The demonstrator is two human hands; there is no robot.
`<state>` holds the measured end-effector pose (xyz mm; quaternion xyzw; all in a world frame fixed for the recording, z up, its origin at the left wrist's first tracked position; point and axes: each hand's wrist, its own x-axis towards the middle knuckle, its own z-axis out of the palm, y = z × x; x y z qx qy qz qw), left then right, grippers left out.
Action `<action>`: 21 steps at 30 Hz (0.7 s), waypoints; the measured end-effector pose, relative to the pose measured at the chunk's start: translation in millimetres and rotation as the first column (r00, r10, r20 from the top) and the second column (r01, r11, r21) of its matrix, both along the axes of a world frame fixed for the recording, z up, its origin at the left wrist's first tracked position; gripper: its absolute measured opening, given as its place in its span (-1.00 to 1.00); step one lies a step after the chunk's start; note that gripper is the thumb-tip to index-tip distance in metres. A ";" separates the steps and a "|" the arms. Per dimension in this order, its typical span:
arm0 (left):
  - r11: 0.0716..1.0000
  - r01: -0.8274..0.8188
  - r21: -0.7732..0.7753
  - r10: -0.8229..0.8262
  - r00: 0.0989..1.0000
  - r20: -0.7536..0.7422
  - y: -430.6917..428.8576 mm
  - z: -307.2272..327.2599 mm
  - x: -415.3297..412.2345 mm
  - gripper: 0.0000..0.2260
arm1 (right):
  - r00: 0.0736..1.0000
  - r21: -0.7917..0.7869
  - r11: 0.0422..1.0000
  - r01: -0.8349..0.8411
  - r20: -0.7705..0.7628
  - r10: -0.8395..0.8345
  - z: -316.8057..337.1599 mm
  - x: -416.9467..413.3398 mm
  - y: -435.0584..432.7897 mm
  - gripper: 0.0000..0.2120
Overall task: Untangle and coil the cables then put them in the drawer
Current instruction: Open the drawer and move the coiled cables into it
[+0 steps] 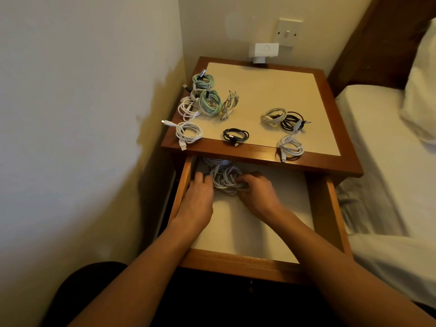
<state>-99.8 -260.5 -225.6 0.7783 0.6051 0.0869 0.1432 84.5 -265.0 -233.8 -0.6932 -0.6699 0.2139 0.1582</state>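
Arms reach into drawer (236, 266), frame centre. Left hand (200, 193) flat against white cable bundle (225, 181); right hand (258, 191) fingers curled round it.

— Can you read any words or numbers here?
— No. The wall switch (289, 31) and the white plug box (264, 51) under it are plain. Nothing there can be read.

Rear cables (213, 160): half hidden under the worktop (259, 90).
Right fingers (246, 180): tips buried in white cable bundle (225, 182).
Bed (377, 142): cut by right edge.
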 end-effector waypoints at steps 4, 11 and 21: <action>0.978 0.125 0.168 -0.119 0.992 -0.043 -0.9 6.3 3.9 -0.45 | 0.998 -0.019 1.000 -0.023 0.054 0.024 1.5 2.7 -6.5 -0.61; 0.986 0.123 0.112 -0.130 0.990 0.056 4.3 5.1 -3.4 -0.78 | 0.998 0.039 0.998 0.057 -0.026 -0.056 7.0 0.8 -13.5 -0.75; 0.984 0.170 0.061 -0.175 0.981 0.085 3.2 8.8 -7.6 -0.81 | 0.999 0.009 0.999 -0.031 0.035 0.030 60.2 4.4 -32.7 -0.70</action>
